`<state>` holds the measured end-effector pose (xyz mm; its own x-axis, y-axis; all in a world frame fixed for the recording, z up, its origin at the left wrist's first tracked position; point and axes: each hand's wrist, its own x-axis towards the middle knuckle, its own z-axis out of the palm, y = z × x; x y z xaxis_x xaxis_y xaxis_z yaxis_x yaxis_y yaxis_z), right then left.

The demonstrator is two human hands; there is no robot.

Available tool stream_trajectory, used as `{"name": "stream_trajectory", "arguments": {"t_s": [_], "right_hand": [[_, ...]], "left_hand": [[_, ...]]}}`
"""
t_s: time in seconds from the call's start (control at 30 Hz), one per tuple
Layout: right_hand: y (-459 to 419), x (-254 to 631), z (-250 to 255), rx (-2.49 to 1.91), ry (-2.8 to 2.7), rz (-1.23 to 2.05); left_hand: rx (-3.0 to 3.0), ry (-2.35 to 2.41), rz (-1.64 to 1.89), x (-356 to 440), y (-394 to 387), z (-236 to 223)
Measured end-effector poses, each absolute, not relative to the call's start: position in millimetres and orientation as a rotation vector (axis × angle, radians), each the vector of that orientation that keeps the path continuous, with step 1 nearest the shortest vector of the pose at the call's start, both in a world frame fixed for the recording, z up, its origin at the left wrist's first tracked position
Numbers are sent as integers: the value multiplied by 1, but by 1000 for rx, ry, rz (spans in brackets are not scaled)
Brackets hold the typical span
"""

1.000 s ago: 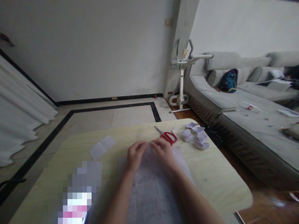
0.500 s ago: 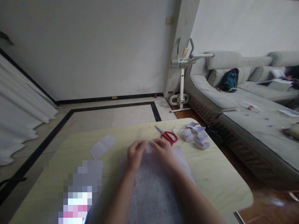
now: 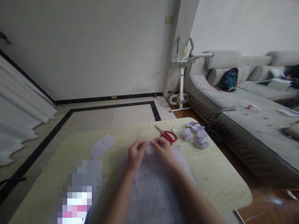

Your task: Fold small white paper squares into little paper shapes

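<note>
Between my two hands is a small piece of white paper (image 3: 150, 147), pinched at its upper edge from both sides. My left hand (image 3: 136, 154) is closed on its left side, and my right hand (image 3: 163, 152) is closed on its right side. Under my hands and forearms lies a large sheet of paper (image 3: 154, 193) with rows of faint writing. Just beyond my right hand rest red-handled scissors (image 3: 168, 137), blades pointing away to the left. Several folded paper pieces (image 3: 187, 134) sit to the right. A creased paper rectangle (image 3: 102, 147) lies left of my hands.
The pale wooden table (image 3: 219, 177) has rounded corners. A pixelated patch (image 3: 77, 199) covers something at its front left. Beyond the table stand a white exercise machine (image 3: 181, 74) and a grey sofa (image 3: 261, 130) with a blue bag (image 3: 230, 80) on it.
Hardly anything differs. My fingers shift slightly on the small paper; the scissors and the other papers stay where they were.
</note>
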<state>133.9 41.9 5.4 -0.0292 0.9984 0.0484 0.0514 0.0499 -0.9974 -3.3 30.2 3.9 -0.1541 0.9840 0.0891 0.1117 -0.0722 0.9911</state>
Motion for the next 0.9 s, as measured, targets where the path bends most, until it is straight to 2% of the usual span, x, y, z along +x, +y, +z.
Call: {"name": "stream_trajectory", "arguments": {"t_s": [0.3, 0.9], "right_hand": [[42, 138, 7, -1146, -1156, 1309], [42, 138, 9, -1192, -1182, 1249]], "left_hand": [[1553, 1367, 1226, -4, 26, 3], [1484, 1395, 1185, -4, 28, -2]]}}
